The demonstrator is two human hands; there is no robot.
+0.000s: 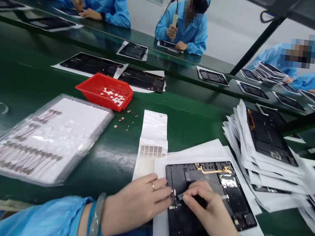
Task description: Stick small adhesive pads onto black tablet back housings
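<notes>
A black tablet housing [194, 220] with an orange flex cable [211, 170] lies tilted on white paper in front of me. My left hand [139, 203] lies flat along its left edge, fingers stretched out, fingertips beside small board parts. Over the middle of the housing, my right hand [207, 205] pinches a small grey sticker [180, 197] between thumb and forefinger, close to those parts. Just beyond the left hand, a white backing strip [155, 127] carries rows of grey squares [151, 150]; its lower end reaches the paper under the housing.
To the left, a clear tray [86, 140] holds small wired round parts. Behind it stands a red bin [103, 93] with white scraps, near several loose wired parts [121, 120]. Stacked housings between papers [268, 142] rise at right. Co-workers in blue sit across the bench.
</notes>
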